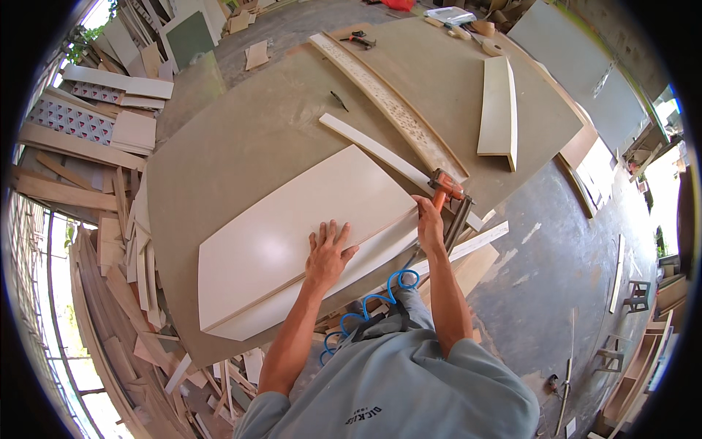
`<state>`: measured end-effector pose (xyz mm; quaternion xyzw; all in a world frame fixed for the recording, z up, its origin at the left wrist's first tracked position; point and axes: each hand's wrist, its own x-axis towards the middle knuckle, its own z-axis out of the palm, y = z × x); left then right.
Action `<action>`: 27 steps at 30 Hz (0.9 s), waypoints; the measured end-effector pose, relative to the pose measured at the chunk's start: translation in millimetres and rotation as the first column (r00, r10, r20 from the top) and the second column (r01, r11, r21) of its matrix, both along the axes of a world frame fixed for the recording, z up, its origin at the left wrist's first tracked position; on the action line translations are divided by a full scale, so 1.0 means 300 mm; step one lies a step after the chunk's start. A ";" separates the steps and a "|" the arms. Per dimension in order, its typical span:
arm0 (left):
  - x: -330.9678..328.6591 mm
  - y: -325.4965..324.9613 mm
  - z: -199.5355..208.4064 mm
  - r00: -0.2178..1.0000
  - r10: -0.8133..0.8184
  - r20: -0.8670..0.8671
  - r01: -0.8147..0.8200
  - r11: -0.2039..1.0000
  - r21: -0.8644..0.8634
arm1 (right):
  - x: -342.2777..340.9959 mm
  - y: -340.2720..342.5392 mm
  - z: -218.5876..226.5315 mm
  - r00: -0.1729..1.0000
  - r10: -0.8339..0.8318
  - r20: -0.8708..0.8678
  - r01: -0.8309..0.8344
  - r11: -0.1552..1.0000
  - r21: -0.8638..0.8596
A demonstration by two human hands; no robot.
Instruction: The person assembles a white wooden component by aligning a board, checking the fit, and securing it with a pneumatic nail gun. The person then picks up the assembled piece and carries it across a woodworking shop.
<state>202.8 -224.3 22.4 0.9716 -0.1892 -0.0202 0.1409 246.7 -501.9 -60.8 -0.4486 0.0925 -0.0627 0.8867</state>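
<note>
A white board box or cabinet panel [270, 241] lies on the worktable [241, 139] in front of me, with a second white board [365, 265] standing along its near edge. My left hand [327, 257] presses flat on the top panel near that edge, fingers spread. At the panel's right end, my right hand [430, 230] is wrapped round the handle of an orange and black nail gun [447, 186]. The gun's nose is not clearly visible. A coiled blue air hose [365, 306] hangs near my waist.
A narrow white strip [376, 150] and a long wooden channel [387, 102] lie beyond the panel. Farther off are pliers [360, 40] and an angled white piece [497, 106]. Offcuts [131, 307] crowd the left; small stools [638, 296] stand on the right floor.
</note>
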 end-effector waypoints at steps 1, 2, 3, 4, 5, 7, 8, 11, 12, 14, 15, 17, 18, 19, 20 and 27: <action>0.002 -0.001 0.001 1.000 0.001 0.000 -0.001 1.000 -0.002 | 0.012 -0.004 -0.015 1.000 0.004 -0.020 -0.005 1.000 -0.026; 0.005 -0.003 0.002 1.000 -0.001 0.000 0.001 1.000 0.000 | 0.022 -0.009 -0.030 0.999 0.009 -0.040 -0.011 0.999 -0.052; 0.000 -0.001 0.003 1.000 0.005 0.003 -0.005 1.000 -0.005 | 0.031 -0.006 -0.018 0.997 0.024 -0.077 -0.028 0.998 -0.062; -0.002 0.000 0.004 1.000 0.011 0.006 -0.011 1.000 -0.009 | 0.035 -0.001 -0.007 0.994 0.015 -0.105 -0.026 0.994 -0.103; -0.002 0.005 0.002 1.000 0.007 0.012 -0.007 1.000 -0.011 | 0.035 0.005 0.003 0.991 0.006 -0.132 -0.025 0.989 -0.145; -0.003 0.013 -0.002 1.000 0.003 0.015 -0.003 1.000 -0.011 | 0.038 0.020 0.026 0.994 0.003 -0.108 -0.021 0.986 -0.164; 0.000 0.014 -0.003 1.000 0.007 0.017 -0.006 1.000 -0.005 | 0.047 0.015 0.025 0.991 0.041 -0.125 -0.059 0.988 -0.140; 0.006 0.008 0.009 1.000 0.004 0.014 -0.004 1.000 -0.009 | 0.076 -0.007 -0.003 0.976 0.128 -0.176 -0.141 0.988 -0.063; 0.007 0.006 0.012 1.000 0.006 0.012 -0.006 1.000 -0.011 | 0.080 -0.011 -0.004 0.976 0.142 -0.167 -0.151 0.988 -0.044; 0.005 0.003 0.012 1.000 0.007 0.007 -0.007 1.000 -0.016 | 0.084 -0.017 -0.006 0.975 0.167 -0.149 -0.169 0.986 -0.006; 0.010 0.000 0.020 0.998 -0.015 0.057 0.015 1.000 -0.002 | 0.086 -0.015 -0.012 0.977 0.158 -0.144 -0.160 0.987 -0.002; 0.023 -0.017 0.031 1.000 -0.005 0.020 0.005 1.000 0.017 | 0.086 -0.011 -0.022 0.982 0.133 -0.135 -0.134 0.991 0.006; 0.034 -0.026 0.045 1.000 -0.001 0.000 0.001 1.000 0.028 | 0.089 -0.006 -0.021 0.979 0.140 -0.146 -0.142 0.990 -0.004; 0.059 -0.050 0.066 0.998 -0.016 -0.057 0.016 1.000 -0.009 | 0.088 -0.006 -0.015 0.977 0.143 -0.158 -0.147 0.989 -0.015; 0.102 -0.085 0.083 0.993 -0.036 -0.113 0.031 0.998 -0.047 | 0.083 -0.006 -0.010 0.975 0.143 -0.171 -0.150 0.988 -0.027; 0.407 -0.403 0.096 0.879 -0.477 -0.018 0.449 0.839 -0.308 | 0.089 0.002 -0.012 0.984 0.119 -0.135 -0.118 0.993 0.015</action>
